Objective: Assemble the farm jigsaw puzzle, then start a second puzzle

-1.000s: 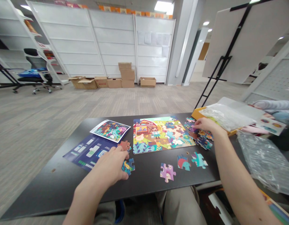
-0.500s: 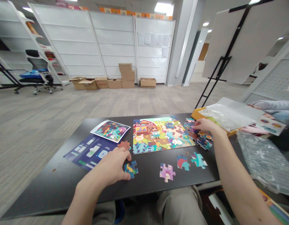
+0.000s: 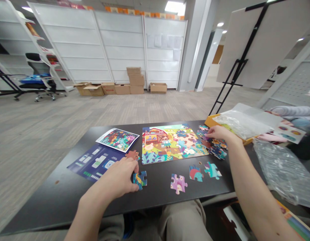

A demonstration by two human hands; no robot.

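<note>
My left hand rests on the black table, thumb and fingers apart around the left edge of a dark blue puzzle piece with a yellow figure. Reddish-brown pieces lie just beyond its fingertips. At the right, my right hand reaches into a pile of puzzle pieces, fingertips closed on a purplish puzzle piece, partly hidden. A farm-scene puzzle board lies between the hands. Nearer me are a purple piece, a red-and-teal piece and a teal piece.
A picture card overlaps a dark blue leaflet at the left. An orange-edged open box with plastic stands at the far right corner, beside clear plastic wrap. An easel stand and cardboard boxes are beyond.
The whole view has shifted very slightly. Both hands keep nearly the same places, and the loose puzzle pieces have not visibly moved on the table.
</note>
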